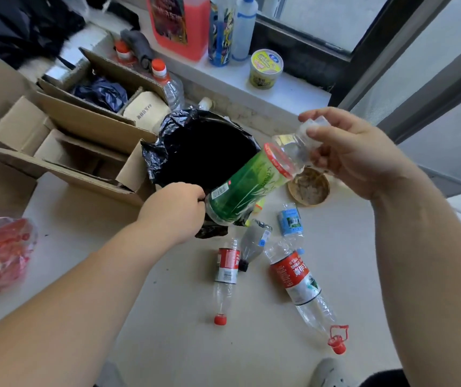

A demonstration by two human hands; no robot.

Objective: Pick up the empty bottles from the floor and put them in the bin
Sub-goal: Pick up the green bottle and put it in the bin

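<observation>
Above the black-lined bin (204, 152), the right hand (354, 155) pinches the green-labelled bottle (248, 185) by its neck while the left hand (176, 210) closes on its base; tip it base-first into the opening, then release both

I see both forearms bare, no sleeves, watch or rings on either hand; a grey shoe (331, 372) shows below.

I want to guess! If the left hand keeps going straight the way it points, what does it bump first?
Probably the black bag lining the bin; the left hand seems already at its edge, though depth is unclear.
</observation>
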